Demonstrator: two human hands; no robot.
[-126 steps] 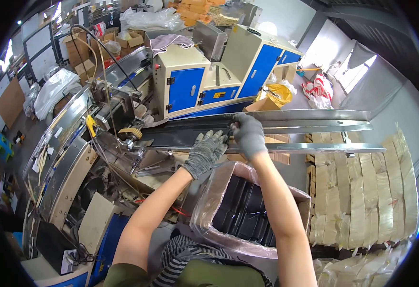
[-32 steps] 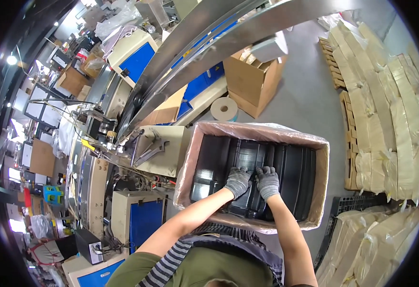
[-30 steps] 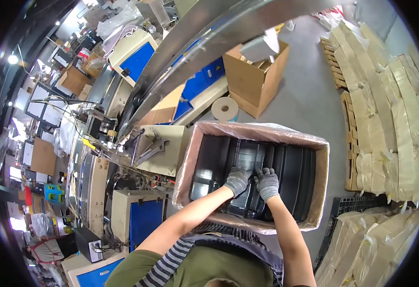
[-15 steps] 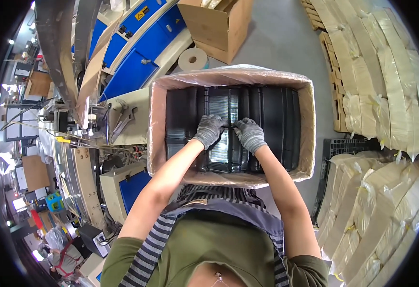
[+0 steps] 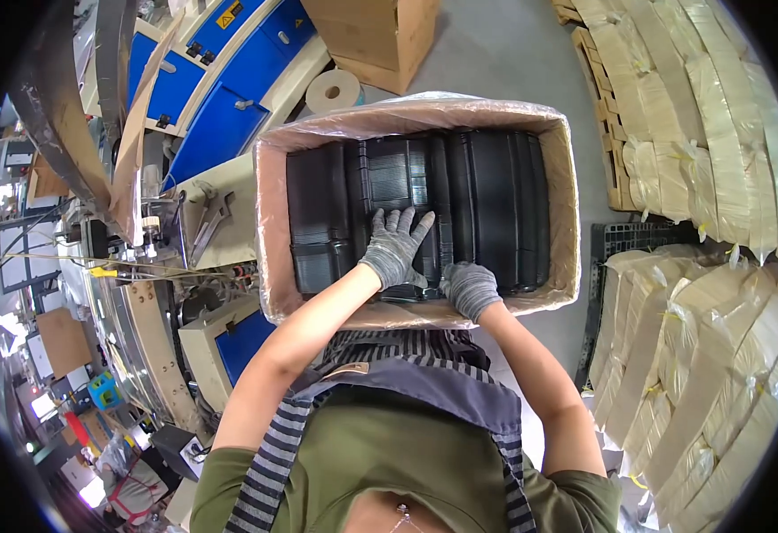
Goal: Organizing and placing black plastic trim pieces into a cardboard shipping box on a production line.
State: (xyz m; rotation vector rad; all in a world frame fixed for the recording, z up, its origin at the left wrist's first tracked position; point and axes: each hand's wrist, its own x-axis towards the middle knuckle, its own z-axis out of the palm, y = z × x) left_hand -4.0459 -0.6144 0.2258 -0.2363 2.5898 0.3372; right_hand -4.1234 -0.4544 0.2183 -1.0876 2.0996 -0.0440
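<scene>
An open cardboard box with a clear plastic liner folded over its rim stands before me. Inside it, black plastic trays are packed tightly in several upright rows, their thin edges showing in places. My left hand, in a grey knit glove, lies flat on the middle row with its fingers spread. My right hand, gloved alike, is closed at the near end of the trays, right of the left hand. Its fingertips are tucked against the tray edges and partly hidden.
A machine with blue doors stands at left, with wrenches on a ledge beside the box. Beyond are a roll and a tall carton. Wrapped bundles fill the right, some on a wooden pallet.
Both hands have moved from the middle of the trays toward the near side of the box. My left hand has spread its fingers flat. The right hand sits lower, near the rim.
</scene>
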